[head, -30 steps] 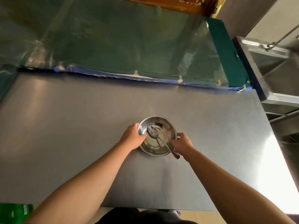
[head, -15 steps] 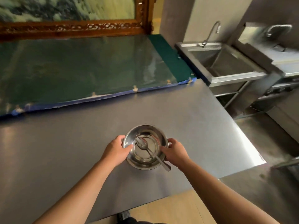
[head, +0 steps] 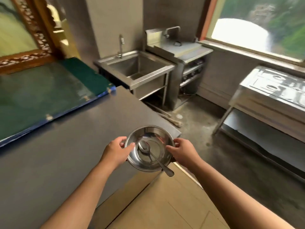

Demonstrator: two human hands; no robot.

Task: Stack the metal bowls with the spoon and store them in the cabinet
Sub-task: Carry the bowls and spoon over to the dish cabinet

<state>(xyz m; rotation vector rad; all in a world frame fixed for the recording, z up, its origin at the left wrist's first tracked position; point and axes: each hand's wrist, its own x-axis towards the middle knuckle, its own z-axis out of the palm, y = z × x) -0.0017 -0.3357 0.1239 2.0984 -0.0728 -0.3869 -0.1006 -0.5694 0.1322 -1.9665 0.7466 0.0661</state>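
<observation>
The stacked metal bowls [head: 158, 139] are held between both hands, above the right corner of the grey steel table [head: 57, 154]. A metal spoon [head: 151, 154] lies inside the top bowl, its handle sticking out over the near rim. My left hand [head: 115, 151] grips the left rim with the thumb inside. My right hand [head: 183, 152] grips the right rim. How many bowls are nested I cannot tell. No cabinet door is visible.
A steel sink [head: 137, 68] with a tap stands beyond the table's right end, a steel counter [head: 183, 50] beside it. A steel table with a lower shelf [head: 272, 96] stands at the right under a window. A green covered surface [head: 41, 93] lies at the left.
The bowls with the spoon have come off the table's middle and moved right to its corner, held by both hands. My view has swung right, showing the sink and the right-hand steel table.
</observation>
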